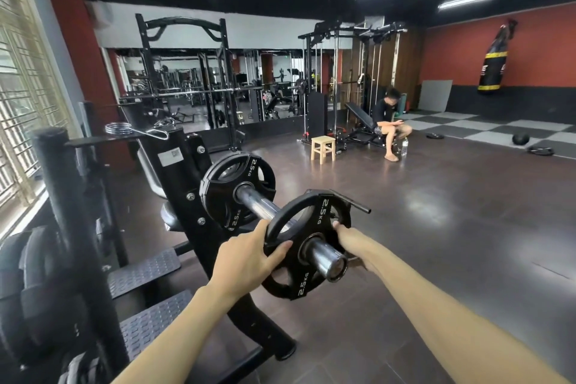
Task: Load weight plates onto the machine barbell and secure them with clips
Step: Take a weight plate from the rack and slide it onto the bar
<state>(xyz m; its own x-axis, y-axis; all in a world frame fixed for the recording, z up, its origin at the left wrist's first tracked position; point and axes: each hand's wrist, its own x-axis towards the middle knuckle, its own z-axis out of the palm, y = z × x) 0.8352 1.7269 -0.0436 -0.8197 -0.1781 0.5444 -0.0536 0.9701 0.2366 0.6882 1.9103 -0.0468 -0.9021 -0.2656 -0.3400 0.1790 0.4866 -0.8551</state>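
A chrome barbell sleeve [327, 256] sticks out of the black machine toward me. One black 2.5 kg plate [218, 193] sits far in against the machine. A second 2.5 kg plate [293, 282] is threaded on near the sleeve's end. My left hand [249, 254] grips this second plate's left rim, thumb on its face. My right hand [346, 237] holds its right rim, mostly hidden behind the plate. A chrome spring clip [120, 128] lies on a ledge of the machine at upper left.
The black machine frame [174, 184] and its ribbed footplates [146, 271] fill the left. More plates hang on a rack [37, 287] at lower left. A wooden stool [323, 148] and a person seated on a bench [389, 125] are farther back.
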